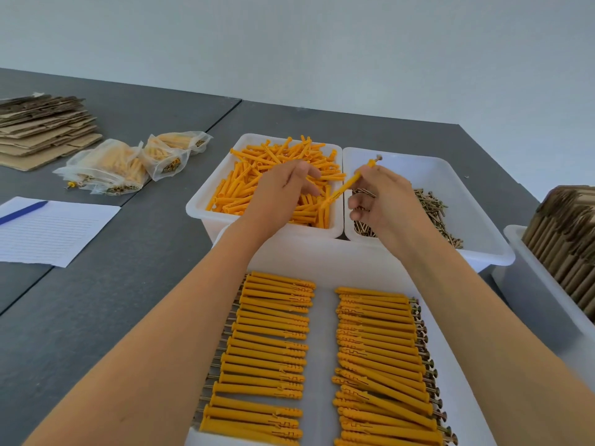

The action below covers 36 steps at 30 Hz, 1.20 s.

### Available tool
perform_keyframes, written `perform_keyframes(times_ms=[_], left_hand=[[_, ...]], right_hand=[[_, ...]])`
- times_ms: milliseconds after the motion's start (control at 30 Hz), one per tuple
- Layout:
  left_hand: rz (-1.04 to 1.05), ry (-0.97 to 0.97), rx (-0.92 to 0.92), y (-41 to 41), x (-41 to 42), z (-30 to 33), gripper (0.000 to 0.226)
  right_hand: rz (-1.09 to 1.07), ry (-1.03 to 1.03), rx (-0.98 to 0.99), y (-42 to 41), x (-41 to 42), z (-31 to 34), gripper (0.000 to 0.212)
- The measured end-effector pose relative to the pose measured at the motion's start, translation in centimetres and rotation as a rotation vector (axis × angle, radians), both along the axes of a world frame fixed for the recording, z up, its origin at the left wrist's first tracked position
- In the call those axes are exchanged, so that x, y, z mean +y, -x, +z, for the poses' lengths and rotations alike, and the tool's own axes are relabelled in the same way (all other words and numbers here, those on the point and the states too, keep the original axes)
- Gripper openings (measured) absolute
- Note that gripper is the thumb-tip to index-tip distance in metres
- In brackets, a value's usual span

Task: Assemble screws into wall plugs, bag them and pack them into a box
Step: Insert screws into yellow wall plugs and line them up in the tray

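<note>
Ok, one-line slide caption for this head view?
Right hand holds an orange plug with a screw while left hand reaches into the bin of plugs.

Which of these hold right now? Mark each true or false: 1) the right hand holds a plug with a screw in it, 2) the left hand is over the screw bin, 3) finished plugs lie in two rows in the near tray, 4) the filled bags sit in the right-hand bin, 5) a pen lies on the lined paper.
1) True: the right hand pinches an orange plug with a screw head at its far end.
2) False: the left hand is over the bin of orange plugs; the screw bin is to its right.
3) True: two rows lie in the near tray.
4) False: the filled bags lie on the table at left.
5) True: a blue pen lies on the lined paper.
</note>
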State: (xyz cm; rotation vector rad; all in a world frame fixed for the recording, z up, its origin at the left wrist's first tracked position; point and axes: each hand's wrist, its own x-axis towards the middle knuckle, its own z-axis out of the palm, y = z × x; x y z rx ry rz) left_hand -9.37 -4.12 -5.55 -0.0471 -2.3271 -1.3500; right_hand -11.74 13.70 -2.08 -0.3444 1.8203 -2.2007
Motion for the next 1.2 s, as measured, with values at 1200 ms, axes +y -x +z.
perform_keyframes(times_ms=[1200], left_hand=[[0.198, -0.233, -0.085, 1.0, -0.9, 0.4, 0.030]], right_hand=[[0.398, -1.012, 0.968, -7.9, -6.6, -4.0, 0.022]])
